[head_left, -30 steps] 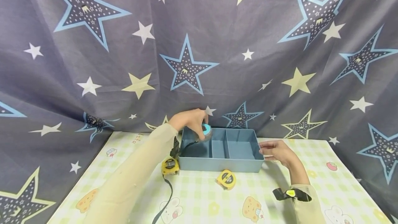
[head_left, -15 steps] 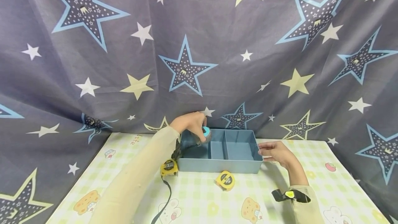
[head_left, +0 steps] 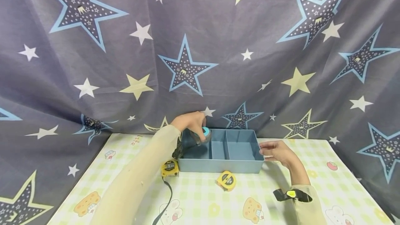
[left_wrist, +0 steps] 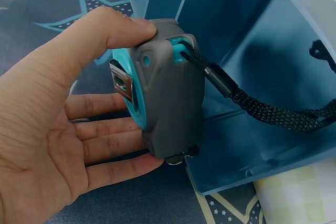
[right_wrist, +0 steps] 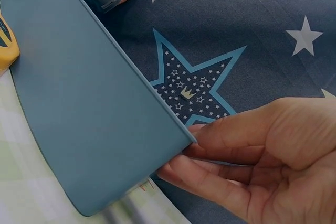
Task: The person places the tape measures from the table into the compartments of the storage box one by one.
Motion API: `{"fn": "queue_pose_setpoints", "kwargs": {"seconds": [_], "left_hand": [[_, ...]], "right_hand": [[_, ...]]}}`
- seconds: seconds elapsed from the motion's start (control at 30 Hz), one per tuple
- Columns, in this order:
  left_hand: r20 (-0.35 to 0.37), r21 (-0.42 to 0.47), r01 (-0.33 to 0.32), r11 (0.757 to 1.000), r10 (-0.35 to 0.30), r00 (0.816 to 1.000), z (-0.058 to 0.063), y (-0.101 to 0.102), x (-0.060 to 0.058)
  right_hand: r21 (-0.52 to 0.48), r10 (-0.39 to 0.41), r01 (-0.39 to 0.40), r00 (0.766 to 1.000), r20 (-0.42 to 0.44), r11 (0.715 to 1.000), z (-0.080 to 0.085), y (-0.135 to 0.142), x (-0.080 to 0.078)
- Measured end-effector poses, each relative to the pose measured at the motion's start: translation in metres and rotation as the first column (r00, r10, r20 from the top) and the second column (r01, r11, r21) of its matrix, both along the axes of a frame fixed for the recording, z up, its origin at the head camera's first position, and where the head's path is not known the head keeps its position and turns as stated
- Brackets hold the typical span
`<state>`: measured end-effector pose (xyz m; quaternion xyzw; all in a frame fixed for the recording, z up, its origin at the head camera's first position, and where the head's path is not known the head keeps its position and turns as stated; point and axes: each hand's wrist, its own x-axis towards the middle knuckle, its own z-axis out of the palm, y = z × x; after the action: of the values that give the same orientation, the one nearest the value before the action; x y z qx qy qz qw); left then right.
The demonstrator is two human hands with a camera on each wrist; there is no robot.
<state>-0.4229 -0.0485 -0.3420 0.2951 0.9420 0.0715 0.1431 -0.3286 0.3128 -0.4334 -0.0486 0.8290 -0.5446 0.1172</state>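
Observation:
My left hand [head_left: 194, 122] holds a grey and turquoise tape measure [left_wrist: 173, 87] between thumb and fingers, over the left compartment of a blue-grey divided box [head_left: 218, 166]. From the tape measure, a black braided wrist strap [left_wrist: 262, 108] trails into that compartment. At the box's right end, my right hand [head_left: 278, 152] pinches the wall near its rim; the right wrist view shows thumb and fingertips at the edge. In front of the box lie two yellow tape measures, one [head_left: 170, 168] by its left front corner and another [head_left: 226, 181] near the middle.
A black strap [head_left: 168, 197] runs from the left yellow tape measure towards the table's front edge. The table has a green checked cloth [head_left: 193, 200]. Behind the box hangs a dark curtain with stars [head_left: 250, 79], close to its back wall.
The turquoise tape measure has sunk slightly lower into the left compartment in my left hand. My right hand stays on the box's end. The head view has shifted slightly.

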Motion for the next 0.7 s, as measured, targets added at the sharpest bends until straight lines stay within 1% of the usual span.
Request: {"fn": "queue_pose_setpoints", "kwargs": {"seconds": [0.17, 0.23, 0.47, 0.57, 0.7], "left_hand": [[0.009, -0.023, 0.023, 0.999, -0.022, 1.000, -0.003, -0.001, -0.001], [0.018, -0.025, 0.021, 0.999, -0.020, 1.000, -0.003, -0.001, -0.002], [0.068, -0.097, 0.014, 0.995, -0.007, 0.998, -0.002, 0.003, -0.004], [0.077, -0.105, 0.021, 0.994, -0.013, 0.997, -0.004, 0.003, -0.006], [0.084, -0.118, 0.032, 0.992, -0.022, 0.996, -0.011, 0.004, -0.008]], "right_hand": [[-0.004, 0.004, -0.004, 1.000, -0.005, 1.000, 0.000, -0.001, 0.001], [-0.006, 0.001, -0.001, 1.000, -0.003, 1.000, 0.000, -0.001, 0.000], [-0.023, 0.010, -0.010, 1.000, 0.016, 1.000, -0.002, 0.001, -0.001], [-0.029, 0.017, -0.016, 1.000, 0.011, 0.999, -0.003, 0.001, -0.001], [-0.040, 0.022, -0.022, 1.000, 0.005, 0.999, -0.003, 0.001, -0.001]]}}
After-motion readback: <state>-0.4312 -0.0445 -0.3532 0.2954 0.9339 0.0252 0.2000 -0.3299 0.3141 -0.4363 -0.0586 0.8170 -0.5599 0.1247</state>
